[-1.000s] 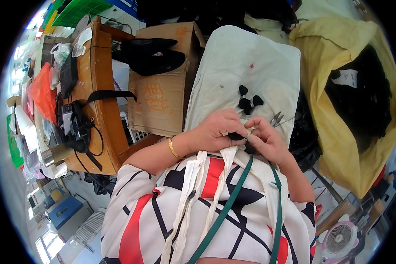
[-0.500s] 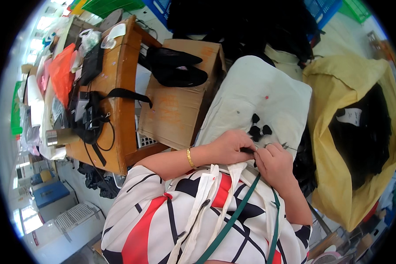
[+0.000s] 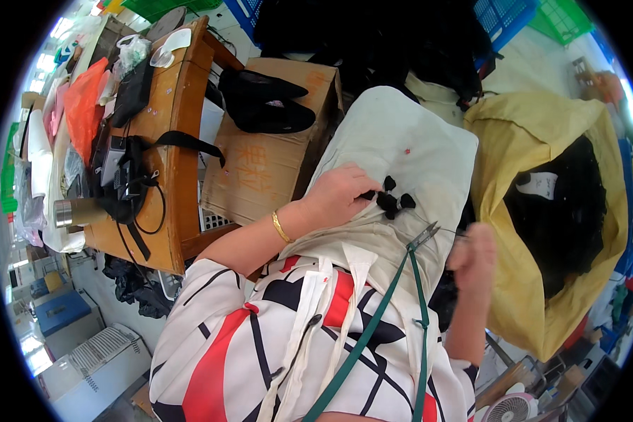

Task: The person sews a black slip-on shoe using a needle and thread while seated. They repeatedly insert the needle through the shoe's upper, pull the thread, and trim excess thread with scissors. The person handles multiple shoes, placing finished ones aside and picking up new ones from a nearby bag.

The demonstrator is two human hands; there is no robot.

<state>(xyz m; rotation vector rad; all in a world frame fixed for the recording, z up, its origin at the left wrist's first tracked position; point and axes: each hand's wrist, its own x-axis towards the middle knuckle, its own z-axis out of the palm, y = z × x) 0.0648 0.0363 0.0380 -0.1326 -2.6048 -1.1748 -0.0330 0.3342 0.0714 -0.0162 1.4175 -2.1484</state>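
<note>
A white padded cloth (image 3: pixel 429 130) lies across my lap, with several small black pieces (image 3: pixel 387 204), perhaps fabric bows, grouped on it. At their left edge, the fingertips of my left hand (image 3: pixel 339 195) are closed on another small black piece (image 3: pixel 367 195). Small thread scissors (image 3: pixel 423 235) with pointed blades lie on the cloth, tied to a green cord (image 3: pixel 362 352) around me. My right hand (image 3: pixel 473 254) is off to the right of the cloth, blurred, its fingers curled. A thin dark strand shows at its fingertips; what it is cannot be made out.
A cardboard box (image 3: pixel 250 169) with black shoes (image 3: pixel 271 116) on top stands ahead left, beside a wooden table (image 3: pixel 169 232) bearing a bag and a flask (image 3: pixel 81 212). A yellow sack (image 3: pixel 492 176) of black material stands at right. Blue crates (image 3: pixel 506 21) are behind.
My hands were together over the near part of the cloth. The left has moved up to the black pieces; the right has swung out to the right. The scissors now show on the cloth.
</note>
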